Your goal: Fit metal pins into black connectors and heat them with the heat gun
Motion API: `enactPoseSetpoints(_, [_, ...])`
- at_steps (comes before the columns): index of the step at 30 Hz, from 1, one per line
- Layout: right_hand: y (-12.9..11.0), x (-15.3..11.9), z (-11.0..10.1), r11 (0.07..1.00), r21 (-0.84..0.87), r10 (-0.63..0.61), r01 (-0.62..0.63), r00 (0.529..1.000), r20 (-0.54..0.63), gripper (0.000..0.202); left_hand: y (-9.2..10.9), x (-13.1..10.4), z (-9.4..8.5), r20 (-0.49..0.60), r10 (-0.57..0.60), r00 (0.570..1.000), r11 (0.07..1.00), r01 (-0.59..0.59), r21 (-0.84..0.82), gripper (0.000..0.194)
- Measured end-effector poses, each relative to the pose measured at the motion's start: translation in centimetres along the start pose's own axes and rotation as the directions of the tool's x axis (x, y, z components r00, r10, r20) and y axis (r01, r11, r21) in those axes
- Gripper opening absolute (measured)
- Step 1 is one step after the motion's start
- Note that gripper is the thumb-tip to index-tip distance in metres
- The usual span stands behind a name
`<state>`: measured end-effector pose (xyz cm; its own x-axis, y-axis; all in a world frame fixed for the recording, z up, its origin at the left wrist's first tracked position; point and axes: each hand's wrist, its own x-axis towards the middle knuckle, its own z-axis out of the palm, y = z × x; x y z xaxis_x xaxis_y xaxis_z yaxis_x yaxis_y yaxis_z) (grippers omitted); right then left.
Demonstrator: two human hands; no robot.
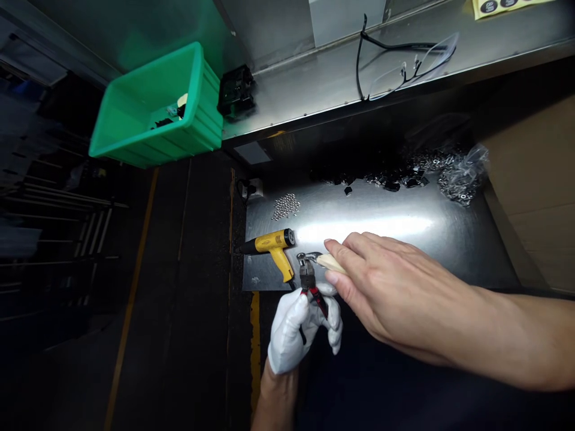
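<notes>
My left hand [299,326], in a white glove, is closed around the red and black handles of pliers [308,280]. A small round metal part [301,257] sits at the plier jaws. My right hand [381,278] is bare and pinches a pale, wooden-looking handle [330,262]. The curved metal end of that tool reaches to the metal part at the jaws. Both hands are over the front edge of the metal table. Just left of the pliers lies a yellow heat gun [272,242] with a black nozzle.
On the metal table [359,239] are small metal rings [286,205], scattered black parts [390,181] and a clear bag of metal pieces [465,176]. The shelf [296,90] above holds a green bin [155,108] and glasses [404,72]. Cardboard [534,185] stands at right.
</notes>
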<state>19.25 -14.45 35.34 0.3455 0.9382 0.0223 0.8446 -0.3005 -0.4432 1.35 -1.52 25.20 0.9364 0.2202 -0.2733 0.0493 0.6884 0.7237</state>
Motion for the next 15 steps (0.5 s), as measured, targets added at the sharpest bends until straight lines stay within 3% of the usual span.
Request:
enactPoseSetpoints(4, [0.7, 0.1, -0.2, 0.997, 0.073, -0.018, 0.016, 1.0, 0.026, 0.031, 0.3, 0.1, -0.1, -0.052, -0.032, 0.998, 0.998, 0.035, 0.06, 0.04])
enactPoseSetpoints(8, [1.0, 0.2, -0.6, 0.985, 0.174, -0.023, 0.016, 0.999, 0.04, 0.038, 0.2, 0.4, -0.1, 0.055, 0.032, 0.998, 1.0, -0.031, -0.003, 0.042])
enactPoseSetpoints(15, [1.2, 0.3, -0.7, 0.977, 0.212, 0.006, -0.017, 0.999, 0.049, 0.037, 0.0, 0.5, 0.3, 0.128, -0.003, 0.992, 0.987, 0.023, -0.16, 0.046])
